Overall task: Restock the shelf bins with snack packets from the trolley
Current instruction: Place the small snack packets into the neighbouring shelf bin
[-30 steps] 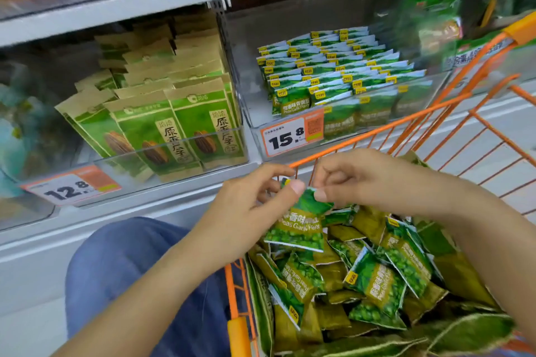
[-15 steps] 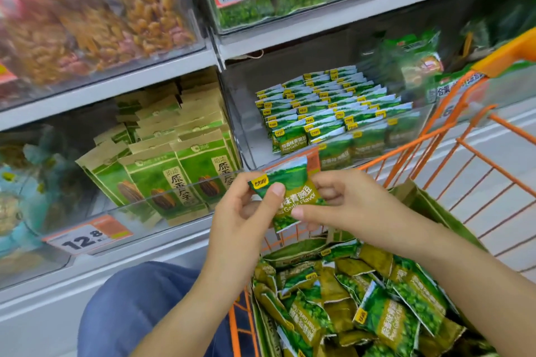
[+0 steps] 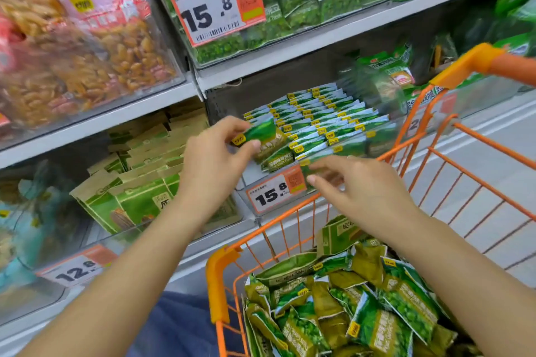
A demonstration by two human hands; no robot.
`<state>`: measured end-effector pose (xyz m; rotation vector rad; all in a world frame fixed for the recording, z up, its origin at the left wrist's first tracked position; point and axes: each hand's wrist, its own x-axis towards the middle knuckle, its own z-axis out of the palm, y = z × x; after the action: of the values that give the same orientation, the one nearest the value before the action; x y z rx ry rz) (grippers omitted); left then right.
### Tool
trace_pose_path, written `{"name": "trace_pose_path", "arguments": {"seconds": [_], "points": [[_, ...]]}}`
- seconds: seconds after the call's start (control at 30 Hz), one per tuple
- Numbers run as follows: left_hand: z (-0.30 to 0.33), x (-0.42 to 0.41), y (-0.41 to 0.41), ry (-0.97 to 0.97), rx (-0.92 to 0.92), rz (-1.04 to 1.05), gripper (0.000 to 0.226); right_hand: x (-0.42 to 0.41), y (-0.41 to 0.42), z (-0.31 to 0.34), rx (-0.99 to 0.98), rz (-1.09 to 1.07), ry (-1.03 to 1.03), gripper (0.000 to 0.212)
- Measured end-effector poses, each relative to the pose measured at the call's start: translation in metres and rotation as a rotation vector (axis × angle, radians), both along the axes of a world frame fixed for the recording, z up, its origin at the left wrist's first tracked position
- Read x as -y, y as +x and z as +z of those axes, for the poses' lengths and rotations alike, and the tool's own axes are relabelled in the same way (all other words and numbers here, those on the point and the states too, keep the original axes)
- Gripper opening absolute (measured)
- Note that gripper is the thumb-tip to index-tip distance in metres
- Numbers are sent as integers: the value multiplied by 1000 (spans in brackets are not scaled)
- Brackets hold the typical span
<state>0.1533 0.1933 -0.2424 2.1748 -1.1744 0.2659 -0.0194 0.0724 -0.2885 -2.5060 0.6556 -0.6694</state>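
Green pea packet pinched in left hand; bin tag reads 15.8.

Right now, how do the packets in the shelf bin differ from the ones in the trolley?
The bin packets stand on edge in neat overlapping rows; the trolley packets lie jumbled at all angles. The bin packets show mostly their top edges; the trolley packets show whole faces. Both are green pea snack packets with yellow logos, like the held packet in the left hand.

The left hand pinches a green snack packet at the front of the clear shelf bin of matching packets. The right hand hovers beside it, fingers loose, above the orange trolley.
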Motion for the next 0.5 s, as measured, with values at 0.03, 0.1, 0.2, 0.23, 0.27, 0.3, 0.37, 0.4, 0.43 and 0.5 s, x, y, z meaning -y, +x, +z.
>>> {"name": "trace_pose_path", "arguments": {"seconds": [0.03, 0.1, 0.2, 0.23, 0.27, 0.3, 0.37, 0.4, 0.43, 0.5], "points": [[3, 13, 7, 117, 103, 37, 22, 4, 0, -2, 8, -33, -30, 25], [1, 38, 17, 377, 228, 89, 26, 9, 0, -7, -4, -74, -49, 21], [-14, 72, 26, 637, 254, 98, 23, 10, -1, -10, -66, -63, -70, 19], [-19, 82, 30, 694, 242, 97, 21, 11, -1, -11, -75, -52, -75, 19], [-24, 90, 33, 741, 215, 100, 19, 10, -1, -11, -87, -42, -80, 20], [-29, 96, 35, 780, 185, 106, 18, 10, -1, -11, -96, -30, -81, 21], [-41, 105, 40, 813, 169, 111, 14, 8, -1, -12, -107, 0, -79, 24], [-46, 108, 41, 806, 179, 112, 11, 8, -1, -13, -110, 12, -87, 25], [-51, 110, 44, 791, 186, 109, 8, 8, 0, -14, -109, 19, -98, 26], [-59, 113, 51, 777, 178, 75, 14, 9, 0, -15, -101, 28, -111, 27]]}}
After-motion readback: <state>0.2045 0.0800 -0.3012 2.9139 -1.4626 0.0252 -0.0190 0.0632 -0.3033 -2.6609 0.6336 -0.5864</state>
